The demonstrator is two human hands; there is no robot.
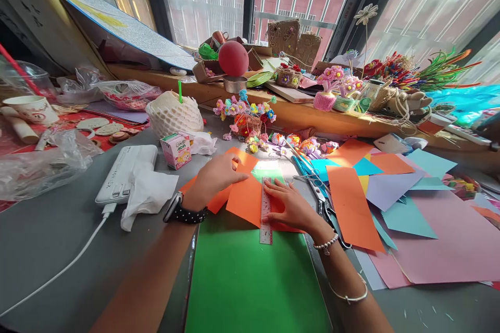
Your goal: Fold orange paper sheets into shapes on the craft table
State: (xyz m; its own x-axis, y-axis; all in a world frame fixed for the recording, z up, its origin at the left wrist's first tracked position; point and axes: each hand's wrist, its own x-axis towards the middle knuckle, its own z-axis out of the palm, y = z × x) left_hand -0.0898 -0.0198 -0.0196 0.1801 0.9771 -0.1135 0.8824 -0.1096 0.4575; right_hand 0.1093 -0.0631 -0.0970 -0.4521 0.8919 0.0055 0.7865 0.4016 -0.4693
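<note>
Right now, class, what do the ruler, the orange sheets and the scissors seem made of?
Ruler: probably smooth plastic, as it looks see-through with printed marks.
Orange sheets: matte paper or thin card, judging by flat faces and straight edges; which one is unclear.
Scissors: likely polished metal blades, from their silvery gleam.

A: What's on grey tabletop (pixel 58 229), L?
B: White rect. plastic pwr bank (pixel 130 158) w/ crumpled white tissue (pixel 146 195) touching; small pink drink carton (pixel 175 151) nr.
A: Brown sill (pixel 289 114)?
B: Round red ball (pixel 233 58) atop silvery tin (pixel 235 85).
</note>
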